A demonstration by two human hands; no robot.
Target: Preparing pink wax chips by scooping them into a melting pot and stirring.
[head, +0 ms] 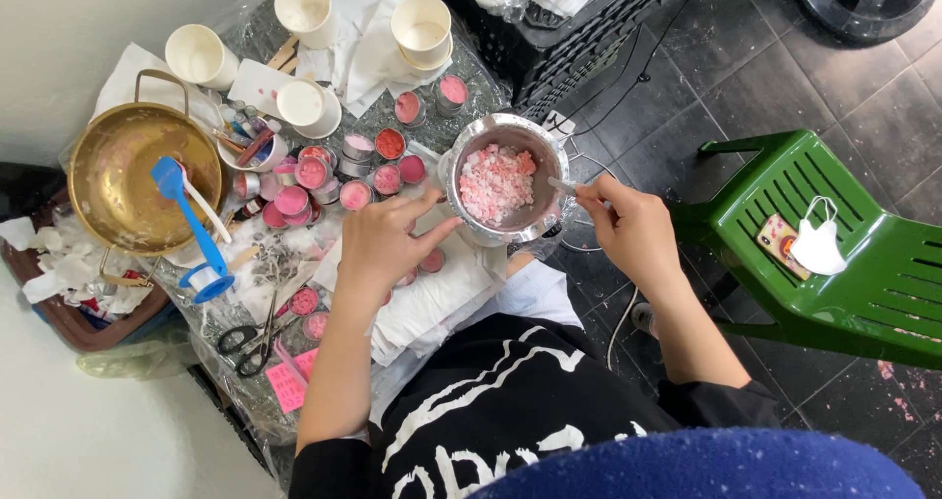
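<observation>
Green plastic chair [834,254], right of frame, bearing a white face mask [817,247].
Brass pan [137,177], left, holding a blue spatula [188,219].
Steel pot [502,177], centre, filled with pink-white wax chunks [496,182].
Left hand [383,244]: fingers spread, steadying the pot's rim.
Right hand [633,226]: closed on a thin stirring stick [569,186].
Small pink-filled tins [339,175], centre-left.
Risk: the pot sits near the table edge; hard stirring could tip it.

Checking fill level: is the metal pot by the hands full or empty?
Partly full: the metal pot holds pink and white chunks over its bottom.
</observation>
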